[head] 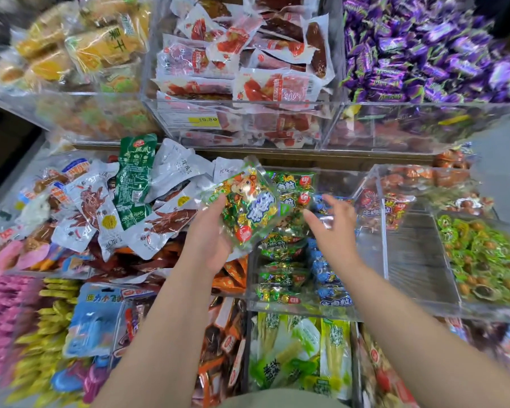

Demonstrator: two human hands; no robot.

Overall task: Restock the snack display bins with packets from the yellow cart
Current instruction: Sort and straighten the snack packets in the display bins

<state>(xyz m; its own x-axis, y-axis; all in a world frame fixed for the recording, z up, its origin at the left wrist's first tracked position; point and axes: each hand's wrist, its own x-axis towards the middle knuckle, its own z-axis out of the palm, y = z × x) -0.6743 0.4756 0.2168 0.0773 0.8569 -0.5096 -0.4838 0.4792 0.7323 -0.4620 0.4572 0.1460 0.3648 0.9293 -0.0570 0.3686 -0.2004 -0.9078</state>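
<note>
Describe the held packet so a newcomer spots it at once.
Find the central clear bin of green and blue packets. Over its left rim, the left hand grips a green packet with a cartoon animal, the only one lifted free.

Right of the clear bin [277, 310], a bare compartment [415, 266] is lying open; the bin's side wall [384, 231] is standing between, and a held green packet [248, 207] is covering its far-left corner.

"19.80": yellow price tag [208, 120] on display bin [248, 103]
</note>
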